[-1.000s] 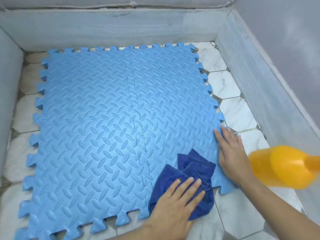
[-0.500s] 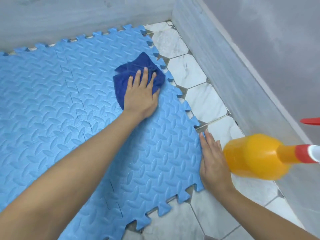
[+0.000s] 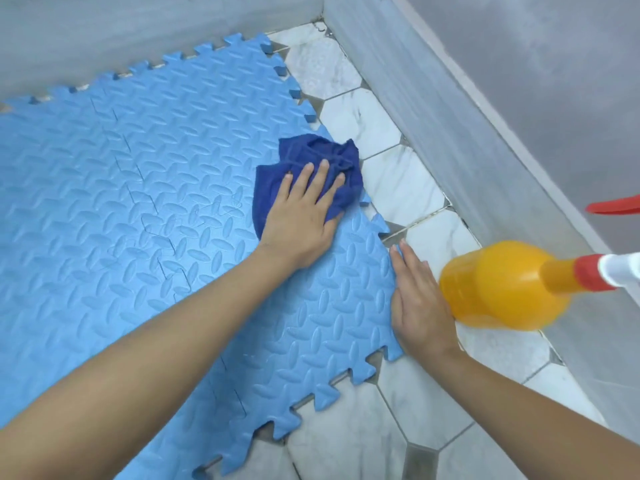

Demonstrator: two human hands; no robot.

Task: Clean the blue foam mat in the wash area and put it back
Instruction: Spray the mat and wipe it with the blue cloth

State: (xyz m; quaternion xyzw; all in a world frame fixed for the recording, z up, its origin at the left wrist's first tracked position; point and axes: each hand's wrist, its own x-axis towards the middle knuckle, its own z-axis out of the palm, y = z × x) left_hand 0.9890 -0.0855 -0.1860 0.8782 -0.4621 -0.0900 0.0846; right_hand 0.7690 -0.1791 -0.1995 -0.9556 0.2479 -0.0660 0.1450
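Note:
The blue foam mat point(image 3: 138, 209), made of interlocking textured pieces, lies flat on the tiled floor of the wash area. A dark blue cloth point(image 3: 311, 157) sits on the mat near its right edge. My left hand point(image 3: 301, 216) presses flat on the cloth with fingers spread and straight. My right hand point(image 3: 419, 303) lies flat along the mat's right edge, fingers straight, partly on the tile. An orange spray bottle point(image 3: 502, 285) with a red collar and white head hangs close to the camera at the right, covering part of my right hand.
White hexagonal tiles point(image 3: 398, 181) run along the mat's right and near sides. A grey raised kerb point(image 3: 450, 109) borders the wash area at the back and right. A red trigger tip point(image 3: 616, 206) pokes in at the right edge.
My left hand slid the cloth from the mat's near right corner to the far right corner, then back toward me along the right edge. My right hand stayed on the mat's edge.

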